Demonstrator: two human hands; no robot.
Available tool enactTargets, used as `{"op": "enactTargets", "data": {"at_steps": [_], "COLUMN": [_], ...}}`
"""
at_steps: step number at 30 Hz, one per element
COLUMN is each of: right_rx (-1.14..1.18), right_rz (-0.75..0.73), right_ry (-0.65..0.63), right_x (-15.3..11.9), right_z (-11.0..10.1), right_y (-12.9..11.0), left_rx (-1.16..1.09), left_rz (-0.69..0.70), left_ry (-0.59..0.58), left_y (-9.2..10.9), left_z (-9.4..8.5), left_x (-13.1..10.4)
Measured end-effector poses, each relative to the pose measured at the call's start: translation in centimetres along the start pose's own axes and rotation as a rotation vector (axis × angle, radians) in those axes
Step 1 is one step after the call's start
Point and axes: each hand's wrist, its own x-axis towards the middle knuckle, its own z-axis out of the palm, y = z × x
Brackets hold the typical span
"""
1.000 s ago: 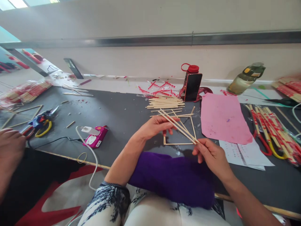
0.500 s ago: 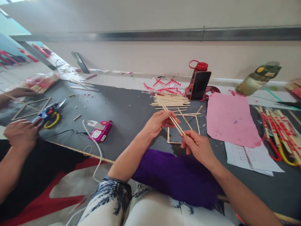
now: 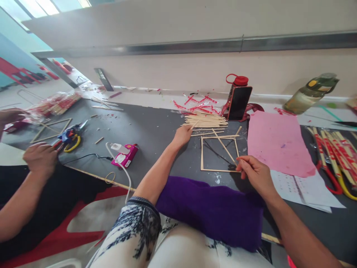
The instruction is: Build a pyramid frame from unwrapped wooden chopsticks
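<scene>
Fingers closed, my left hand [image 3: 182,136] is at the left end of the pile of thin wooden sticks [image 3: 206,120], with a stick end at its fingertips. My right hand [image 3: 253,172] has its fingers pinched together over the lower right corner of a square stick frame [image 3: 201,154]. A stick slants down across that frame to the right fingertips. Whether the fingertips grip that stick is hard to make out. The frame lies flat on the dark table [image 3: 156,149].
A pink sheet [image 3: 279,143] lies over white papers at the right, beside bundled sticks [image 3: 338,154] and scissors. A phone [image 3: 240,103] leans on a red-capped bottle behind. At the left are a pink box [image 3: 125,156] and another person's hands [image 3: 40,158].
My hands have moved apart: the left went up to the stick pile, the right moved right and down to the frame's corner. The sticks they both held are no longer between them.
</scene>
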Motion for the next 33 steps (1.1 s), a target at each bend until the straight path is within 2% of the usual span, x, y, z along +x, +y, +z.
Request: {"op": "enactTargets", "data": {"at_steps": [3,6,8,9,14,18,20,25,33], "right_rx": [-0.012,-0.033,-0.049,-0.056,-0.080,-0.085,-0.162,-0.433,-0.540], "right_rz": [-0.004,0.002,0.009,0.011,-0.001,-0.005,-0.006,-0.003,-0.017], "right_ry": [-0.001,0.007,0.004,-0.001,0.016,0.149,0.177,0.151,0.082], "right_x": [-0.1,-0.2,-0.2,-0.2,0.5,1.1,1.5,2.7,3.0], "right_z": [0.1,0.0,-0.1,-0.2,-0.7,-1.5,-1.9,-1.8,-0.8], "right_y": [0.4,0.4,0.4,0.4,0.9,1.8,2.3,3.1,2.5], "left_rx": [0.121,0.328,0.431,0.443,0.366,0.288,0.277,0.249,0.232], "left_rz": [0.134,0.240,0.213,0.172,0.095,0.037,0.026,0.015,-0.022], "left_ry": [-0.015,0.080,0.129,0.112,-0.068,-0.083,-0.074,-0.071,-0.105], "left_y": [1.3,2.1,2.1,1.9,0.8,0.7,0.6,0.5,0.5], "left_z": [0.5,0.8,0.7,0.6,1.0,2.3,2.8,3.1,3.2], "left_x": [1.7,2.1,1.4,0.9,-1.5,-1.2,-0.8,-0.4,-0.5]}}
